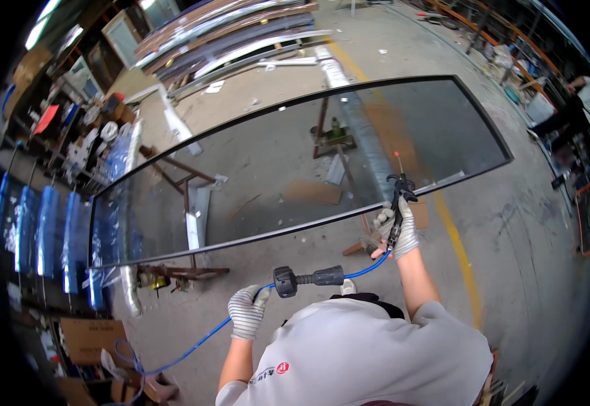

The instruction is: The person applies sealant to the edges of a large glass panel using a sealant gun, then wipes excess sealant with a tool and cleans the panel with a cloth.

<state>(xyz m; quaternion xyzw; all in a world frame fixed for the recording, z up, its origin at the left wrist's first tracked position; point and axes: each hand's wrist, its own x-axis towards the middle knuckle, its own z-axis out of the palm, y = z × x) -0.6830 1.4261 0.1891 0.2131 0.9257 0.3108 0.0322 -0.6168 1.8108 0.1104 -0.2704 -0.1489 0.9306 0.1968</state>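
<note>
The right hand [404, 233], gripping a black gun [396, 215], is nearer the dark-framed glass pane [274, 169], which lies just ahead, long axis running left to right, while the left hand [247, 311] clasps the blue hose [197, 347].
</note>
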